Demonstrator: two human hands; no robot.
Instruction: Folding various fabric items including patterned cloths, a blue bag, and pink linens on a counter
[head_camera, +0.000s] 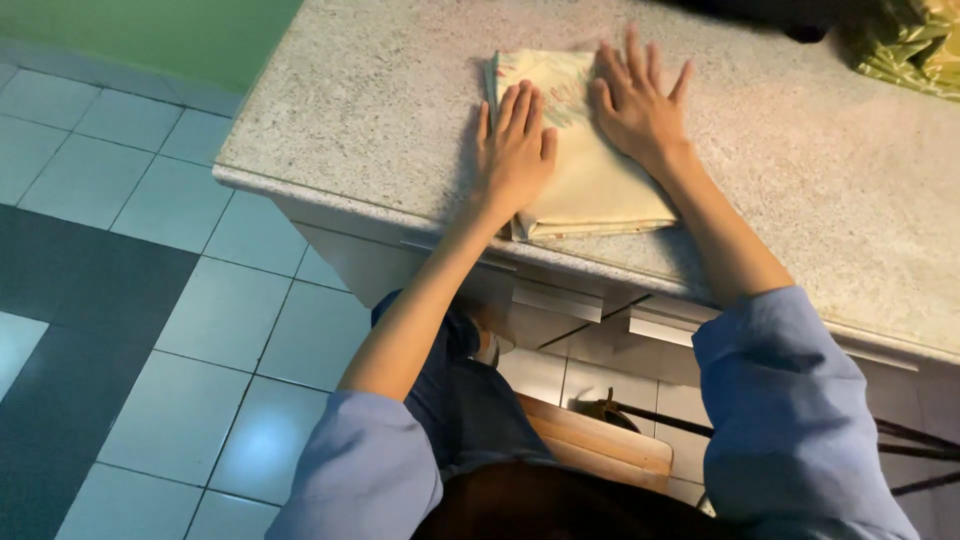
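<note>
Both hands, left hand (515, 155) & right hand (637, 105), flat (fingers spread) on folded cream cloth (590, 185)

Green wrapped bundle (915, 45), edge-cropped

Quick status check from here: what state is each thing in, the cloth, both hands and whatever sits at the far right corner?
Pale yellow folded cloth: folded flat on the speckled stone countertop.
Left hand: open, palm down on the cloth.
Right hand: open, fingers spread, pressing the cloth.
Green patterned wrapped bundle: crumpled, untouched.
</note>
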